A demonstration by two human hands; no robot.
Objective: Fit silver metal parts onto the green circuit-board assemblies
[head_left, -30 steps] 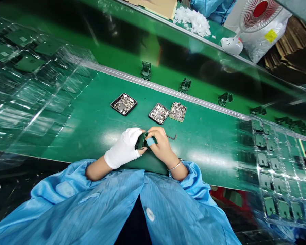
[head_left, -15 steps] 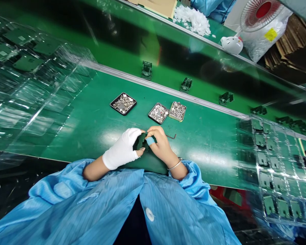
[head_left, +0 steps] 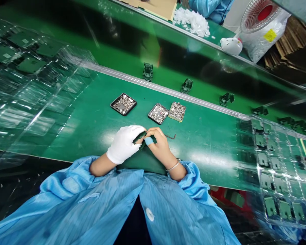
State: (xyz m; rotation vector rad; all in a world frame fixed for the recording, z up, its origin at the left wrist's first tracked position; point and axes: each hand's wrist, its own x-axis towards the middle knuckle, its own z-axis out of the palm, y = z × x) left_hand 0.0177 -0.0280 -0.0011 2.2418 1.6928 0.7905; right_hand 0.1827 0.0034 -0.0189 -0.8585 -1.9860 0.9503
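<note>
My left hand [head_left: 125,143], in a white glove with bare fingertips, is closed around a small green circuit board [head_left: 139,137]. From the other side my right hand [head_left: 158,145] pinches at the same board; a strip of blue tape wraps one finger and a bangle circles the wrist. Fingers cover much of the board, and whether the right fingertips also hold a small part cannot be seen. A thin L-shaped hex key [head_left: 171,137] lies just right of my right hand. Beyond the hands are a black tray of small metal parts [head_left: 123,103], a second one [head_left: 158,113] and a pale tray [head_left: 177,111].
Clear plastic blister trays holding boards stand at left [head_left: 30,64] and right [head_left: 277,163]. A metal rail [head_left: 168,92] crosses the bench. Behind it sit several board assemblies [head_left: 148,70]. Farther back are white plastic pieces [head_left: 192,22], a fan [head_left: 260,15] and a person's blue sleeve [head_left: 210,7].
My left hand has rolled over the board, turning it to a different angle, and its thumb has shifted up beside my right fingers. My right hand stays almost in place.
</note>
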